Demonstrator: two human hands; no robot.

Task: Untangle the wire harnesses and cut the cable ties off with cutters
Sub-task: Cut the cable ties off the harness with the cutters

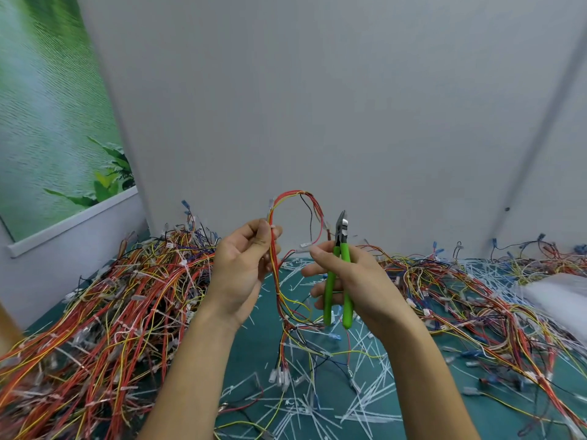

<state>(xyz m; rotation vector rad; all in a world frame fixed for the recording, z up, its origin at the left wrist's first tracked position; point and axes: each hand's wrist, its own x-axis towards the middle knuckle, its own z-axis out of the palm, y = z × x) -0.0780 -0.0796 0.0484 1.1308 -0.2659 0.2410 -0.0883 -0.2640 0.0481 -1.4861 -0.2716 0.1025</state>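
Wire harness [275, 268]: red, yellow, orange strands plus a thin black one, held up mid-frame above the table [254, 347]. Pinched in left hand [242, 268], thumb and fingers [275, 231] closed on the bundle just below the top loop. Loop arcs up over the hand and back down toward the right hand [352, 281], ending in a small white connector [304, 246] just beside the right index fingertip; contact unclear. Lower end of harness hangs down to the table, fans out into clear-sleeved terminals [279, 376] lying on the mat.

Cutters [340, 271]: green handles, dark head pointing up, held upright in right hand. Palm and fingers wrapped around handles, handles slightly apart at the bottom; blades look closed or nearly so, hard to tell. Head near the descending side of the loop, not on any tie.

White cable tie [279, 293] visible around the bundle below the left hand, uncut.

Table surface: green cutting mat, littered with cut white tie offcuts [317, 408] in the centre. Large tangled heap of harnesses [111, 312] on the left, many with white ties on. Second heap [476, 300] spread out on the right. White bag-like object [559, 296] at far right edge, blurred. Grey wall behind, green leaf poster [47, 122] at upper left.
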